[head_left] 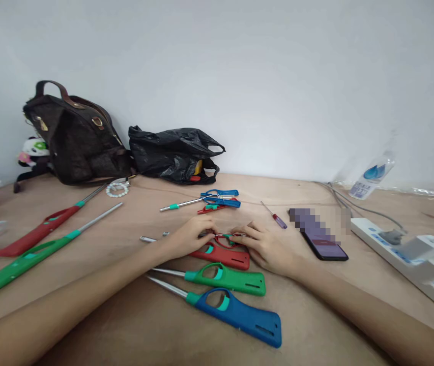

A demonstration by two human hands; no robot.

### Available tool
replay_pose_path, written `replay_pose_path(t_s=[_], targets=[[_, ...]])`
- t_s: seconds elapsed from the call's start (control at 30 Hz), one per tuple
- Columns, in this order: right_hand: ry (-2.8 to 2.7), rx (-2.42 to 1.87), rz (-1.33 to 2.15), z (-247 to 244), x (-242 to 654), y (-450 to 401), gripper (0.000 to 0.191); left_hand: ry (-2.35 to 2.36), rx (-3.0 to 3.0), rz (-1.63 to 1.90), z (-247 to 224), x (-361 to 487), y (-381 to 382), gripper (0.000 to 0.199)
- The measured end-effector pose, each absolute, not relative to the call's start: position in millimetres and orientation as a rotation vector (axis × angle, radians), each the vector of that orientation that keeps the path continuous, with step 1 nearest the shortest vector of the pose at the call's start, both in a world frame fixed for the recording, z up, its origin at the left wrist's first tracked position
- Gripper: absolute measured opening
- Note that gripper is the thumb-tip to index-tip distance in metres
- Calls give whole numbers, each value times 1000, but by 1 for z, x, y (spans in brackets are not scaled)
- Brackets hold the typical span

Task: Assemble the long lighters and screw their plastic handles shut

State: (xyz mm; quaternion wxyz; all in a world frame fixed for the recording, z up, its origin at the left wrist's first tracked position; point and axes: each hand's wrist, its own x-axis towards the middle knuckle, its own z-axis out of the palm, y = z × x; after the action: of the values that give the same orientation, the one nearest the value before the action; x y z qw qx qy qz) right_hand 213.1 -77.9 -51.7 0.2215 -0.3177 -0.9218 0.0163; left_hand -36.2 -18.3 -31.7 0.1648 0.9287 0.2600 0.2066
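Bottle label: blue drops mark our clear bottle (373, 175); its small print is too fine for us to read.
Phone: the screen of our phone (321, 239) is partly pixelated.
Tabletop: brown tabletop (316, 335) before a pale wall (278, 91), with a black plastic bag (171, 152) at the back.
Red-and-green piece: between our hands, beyond the red lighter (235, 258), lies the red-and-green piece (224, 240).
Left hand: our left hand (194, 234) bends its fingers close together at the piece's left end; we cannot tell if they grip.
Right hand: our right hand (264, 244) curls at the other end, grip likewise unclear.
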Motion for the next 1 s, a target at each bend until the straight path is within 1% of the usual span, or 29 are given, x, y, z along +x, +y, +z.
replay_pose_path(t_s=[0.13, 0.33, 0.57, 0.73, 0.93, 1.0], targets=[[-2541, -869, 47, -53, 213, -77, 50, 767, 2607, 587, -34, -34, -18, 12], [-2537, -859, 58, -54, 213, -78, 47, 743, 2487, 579, -40, -28, -17, 20], [-2535, -867, 65, -54, 212, -78, 50, 735, 2367, 579, -46, -27, -13, 18], [-2533, -879, 63, -54, 212, -78, 48, 745, 2515, 616, -41, -26, -17, 16], [-2522, -864, 32, -53, 212, -78, 45, 772, 2738, 606, -38, -27, -16, 9], [-2519, -855, 6, -55, 212, -78, 44, 780, 2812, 606, -39, -29, -15, 11]])
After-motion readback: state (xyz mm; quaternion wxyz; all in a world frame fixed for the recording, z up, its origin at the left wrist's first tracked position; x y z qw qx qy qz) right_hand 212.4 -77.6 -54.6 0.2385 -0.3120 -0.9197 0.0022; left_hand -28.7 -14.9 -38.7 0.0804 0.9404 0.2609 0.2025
